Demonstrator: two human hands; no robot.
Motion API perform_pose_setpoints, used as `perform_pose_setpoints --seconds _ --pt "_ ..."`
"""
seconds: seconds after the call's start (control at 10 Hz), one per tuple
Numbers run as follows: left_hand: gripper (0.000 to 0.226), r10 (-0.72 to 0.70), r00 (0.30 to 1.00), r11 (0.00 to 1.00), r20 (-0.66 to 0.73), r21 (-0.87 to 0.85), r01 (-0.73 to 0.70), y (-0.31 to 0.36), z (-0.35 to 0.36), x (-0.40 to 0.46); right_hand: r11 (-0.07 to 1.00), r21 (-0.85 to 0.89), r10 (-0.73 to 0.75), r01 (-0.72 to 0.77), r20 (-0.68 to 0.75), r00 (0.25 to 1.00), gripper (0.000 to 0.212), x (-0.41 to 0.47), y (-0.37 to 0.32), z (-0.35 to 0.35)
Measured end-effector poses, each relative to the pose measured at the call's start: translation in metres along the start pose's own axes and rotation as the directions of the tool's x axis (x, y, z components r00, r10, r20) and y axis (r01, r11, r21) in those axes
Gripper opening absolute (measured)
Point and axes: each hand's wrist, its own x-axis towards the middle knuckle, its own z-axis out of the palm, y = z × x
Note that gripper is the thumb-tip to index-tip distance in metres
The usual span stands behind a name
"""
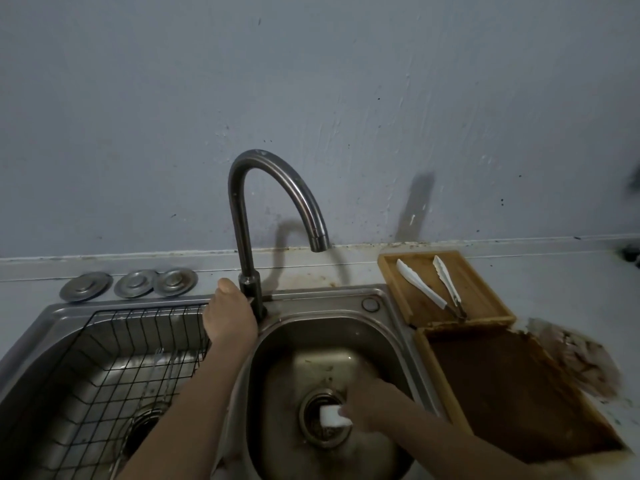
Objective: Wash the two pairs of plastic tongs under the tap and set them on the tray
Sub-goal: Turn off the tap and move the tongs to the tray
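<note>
Two pairs of pale plastic tongs lie on a small wooden tray (485,289) right of the sink: one pair (420,284) on the left, the other pair (448,287) beside it. My left hand (230,315) rests at the base of the curved tap (277,188); the tap lever is hidden behind it. No water runs from the spout. My right hand (369,401) is down in the right sink basin (294,348) over the drain, fingers closed on a small white block (330,415), perhaps a sponge or soap.
A wire rack (114,358) fills the left basin. Three metal drain covers (130,284) sit on the counter behind it. A larger dark wooden tray (512,386) lies in front of the small one, with a blurred brownish cloth (575,355) at its right.
</note>
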Motion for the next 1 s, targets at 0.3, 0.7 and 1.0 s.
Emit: perform_pose_setpoints --seconds 0.3,0.7,1.0 --pt "0.068 -0.091 0.976 0.988 -0.197 -0.138 0.064 0.032 0.033 -0.029 0.990 0.116 -0.070 0.077 -0.061 0.996 0.062 0.032 0.047 -0.035" --pt "0.042 0.658 0.698 0.742 0.282 -0.084 -0.665 0.182 0.094 -0.062 0.957 0.284 0.213 -0.056 -0.561 0.800 0.071 0.082 0.160 -0.131" --pt "0.048 0.697 0.518 0.609 0.497 -0.028 -0.793 0.200 0.133 -0.047 0.979 0.198 0.151 -0.038 -0.591 0.793 0.047 0.126 0.162 -0.127"
